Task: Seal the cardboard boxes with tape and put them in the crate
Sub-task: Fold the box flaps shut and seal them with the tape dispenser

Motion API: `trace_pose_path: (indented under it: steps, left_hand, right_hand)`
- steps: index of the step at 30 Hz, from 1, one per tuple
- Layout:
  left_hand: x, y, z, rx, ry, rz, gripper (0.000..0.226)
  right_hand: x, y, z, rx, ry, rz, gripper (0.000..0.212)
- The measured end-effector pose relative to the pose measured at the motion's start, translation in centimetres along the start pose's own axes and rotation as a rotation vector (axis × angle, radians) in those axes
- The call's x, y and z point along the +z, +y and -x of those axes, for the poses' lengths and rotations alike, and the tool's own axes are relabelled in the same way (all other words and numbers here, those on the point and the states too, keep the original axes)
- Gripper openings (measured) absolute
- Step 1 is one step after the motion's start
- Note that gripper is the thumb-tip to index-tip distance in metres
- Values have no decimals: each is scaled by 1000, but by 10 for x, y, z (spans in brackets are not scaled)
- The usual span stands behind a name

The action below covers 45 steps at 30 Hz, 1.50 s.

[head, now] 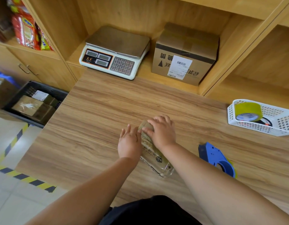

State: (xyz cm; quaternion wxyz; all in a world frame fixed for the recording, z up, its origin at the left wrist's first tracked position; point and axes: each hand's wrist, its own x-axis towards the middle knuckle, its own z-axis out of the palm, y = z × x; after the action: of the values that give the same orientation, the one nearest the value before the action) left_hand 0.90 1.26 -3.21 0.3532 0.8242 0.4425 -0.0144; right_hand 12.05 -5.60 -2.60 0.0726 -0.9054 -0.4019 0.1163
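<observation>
A small cardboard box [154, 157] lies near the middle of the wooden desk [91, 127], its long side running from near right to far left and its near part glossy with clear tape. The left hand [130, 142] is pressed flat against the box's left side, with its fingers straight and close together. The right hand [162, 132] rests on the far end of the box, fingers curled over the top and thumb on the left edge, so it holds the box. To the right of the box, and apart from it, a blue tape dispenser [217, 158] lies on the desk. Farther right, a white perforated basket [280, 127] holds a roll of yellowish tape [247, 111]. On the far shelf a white electronic scale [114, 51] stands beside a larger cardboard box [184, 54] that bears a white barcode label. On the floor off the desk's left edge sits a dark crate [59, 93] with taped boxes [31, 106] inside. Red and yellow packets [26, 30] fill a shelf at the far left.
</observation>
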Motion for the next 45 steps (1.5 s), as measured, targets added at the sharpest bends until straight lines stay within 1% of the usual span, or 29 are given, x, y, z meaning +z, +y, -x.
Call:
trace_pose_path:
  steps: [2, 4, 9, 11, 13, 16, 18, 20, 22, 23, 25, 27, 28, 29, 30, 32, 40, 42, 45]
  left_hand:
    - [1, 0, 0, -17, 1, 36, 44]
    - [3, -1, 0, -30, 18, 92, 42]
    - [7, 0, 1, -40, 18, 167, 42]
    - [8, -1, 0, -40, 27, 188, 42]
    - [9, -1, 0, -42, 28, 204, 42]
    - [10, -2, 0, -32, 37, 221, 42]
    - [11, -2, 0, -23, 40, 228, 42]
    - [10, -2, 0, -5, 37, 196, 43]
    - [8, -5, 1, 70, 25, 117, 45]
    - [6, -9, 1, 164, 28, 51, 46]
    - [1, -21, 0, 484, 70, -158, 48]
    - [-4, -36, 1, 801, 89, -399, 52]
    - [-6, -42, 3, 915, 77, -501, 54]
    - [-7, -47, 3, 990, 62, -575, 57]
    - [-8, -49, 5, 1022, 46, -616, 60]
    - [-9, -51, 3, 1029, 39, -652, 64]
    - [-14, -46, 6, 968, -16, -672, 64]
    - [-14, -46, 6, 962, -35, -672, 64]
    - [-13, -46, 5, 960, -28, -679, 64]
  right_hand:
    - [3, -5, 4, 73, 51, 6, 45]
    - [5, -10, 6, 116, 57, 22, 47]
    - [10, -8, 22, 94, 66, 92, 59]
    - [13, -7, 32, 91, 107, 77, 65]
    - [15, -4, 41, 80, 115, 43, 65]
    - [20, 2, 62, 20, 176, 25, 57]
    - [26, 8, 80, -64, 225, 26, 49]
    - [33, 14, 95, -168, 233, 1, 44]
    - [34, 18, 102, -216, 198, 45, 51]
    - [34, 19, 103, -224, 170, 91, 57]
    - [32, 20, 104, -235, 111, 186, 68]
    - [32, 19, 104, -239, 77, 236, 74]
    - [33, 19, 104, -234, 82, 240, 73]
    - [34, 19, 103, -225, 92, 237, 71]
    - [34, 18, 103, -216, 101, 234, 70]
    - [33, 17, 104, -210, 120, 236, 67]
    - [25, 36, 121, -247, 234, 256, 51]
    - [26, 42, 127, -255, 243, 256, 50]
    - [27, 58, 139, -253, 242, 259, 56]
